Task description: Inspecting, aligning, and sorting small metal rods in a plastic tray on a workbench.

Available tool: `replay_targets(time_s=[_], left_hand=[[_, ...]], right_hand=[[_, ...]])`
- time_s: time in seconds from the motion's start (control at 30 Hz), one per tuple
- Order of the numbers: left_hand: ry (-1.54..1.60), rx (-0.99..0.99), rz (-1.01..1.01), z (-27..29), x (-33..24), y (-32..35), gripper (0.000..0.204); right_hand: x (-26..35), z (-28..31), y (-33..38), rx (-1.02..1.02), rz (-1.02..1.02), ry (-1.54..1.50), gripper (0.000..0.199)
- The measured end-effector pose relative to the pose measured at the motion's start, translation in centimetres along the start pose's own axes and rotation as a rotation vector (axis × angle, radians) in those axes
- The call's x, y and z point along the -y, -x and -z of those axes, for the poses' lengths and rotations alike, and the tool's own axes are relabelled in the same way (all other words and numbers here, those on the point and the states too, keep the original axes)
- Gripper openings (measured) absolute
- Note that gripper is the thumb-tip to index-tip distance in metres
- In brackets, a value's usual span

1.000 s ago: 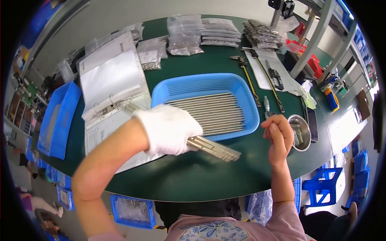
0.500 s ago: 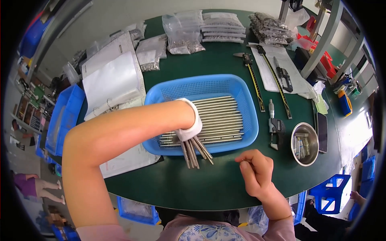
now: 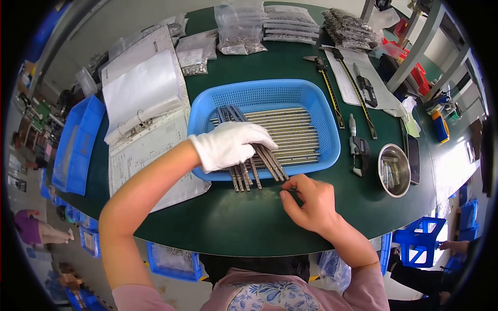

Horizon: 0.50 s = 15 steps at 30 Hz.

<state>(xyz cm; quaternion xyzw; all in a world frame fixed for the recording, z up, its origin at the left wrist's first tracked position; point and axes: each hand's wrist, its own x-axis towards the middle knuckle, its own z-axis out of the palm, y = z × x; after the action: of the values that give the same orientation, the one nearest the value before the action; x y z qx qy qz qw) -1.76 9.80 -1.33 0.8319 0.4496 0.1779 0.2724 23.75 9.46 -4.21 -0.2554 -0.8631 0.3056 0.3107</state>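
At the centre of the frame, the gloved left hand (image 3: 233, 147) holds a rod bundle (image 3: 268, 159) over the blue basket (image 3: 328, 129), long axis slanting down-right; the right hand (image 3: 314, 205), grip narrowly parted, sits just beside its lower end.

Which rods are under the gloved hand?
The bunch fanned across the near rim of the basket, its middle hidden by the left hand. The other rods lie inside, running left to right.

Bright light; soft glare on green table (image 3: 218, 223); edges warped.
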Motion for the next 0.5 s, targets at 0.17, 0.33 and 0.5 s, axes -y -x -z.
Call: replay_targets(time_s=[0.17,0.33,0.5], left_hand=[[-0.269,-0.101,0.075,-2.2,-1.4,1.1,0.048],[-0.313,-0.002,0.085,-1.7,-1.4,1.6,0.047],[-0.323,-0.043,0.033,-1.6,-1.5,2.3,0.048]], right_hand=[[-0.1,-0.4,-0.5,-0.025,0.036,-0.003,0.011],[1.2,-1.3,-0.7,0.097,0.085,-0.049,0.012],[0.9,-1.4,-0.6,0.165,0.122,-0.069,0.013]])
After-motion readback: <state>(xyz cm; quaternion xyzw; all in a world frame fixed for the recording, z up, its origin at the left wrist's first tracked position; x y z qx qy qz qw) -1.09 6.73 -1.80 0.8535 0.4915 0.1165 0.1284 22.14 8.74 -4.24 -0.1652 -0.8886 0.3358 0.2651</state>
